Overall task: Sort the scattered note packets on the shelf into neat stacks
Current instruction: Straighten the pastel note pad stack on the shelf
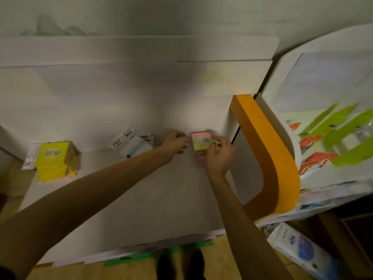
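Pink-green-yellow packet (201, 140) at back of white shelf (141, 199), 12 o'clock from your right hand (219, 156), which pinches its right edge; your left hand (175, 145), fingers curled, touches its 9 o'clock side. Yellow stack (54, 160) far left; orange divider (268, 158) right

On the shelf (141, 199), the packet stack (201, 142) sits between the left hand (175, 144) and the right hand (219, 156), whose grip closes on it, with loose packets (131, 144) just left of that grip, another pile (55, 160) far left, and a curved divider (266, 150) right.
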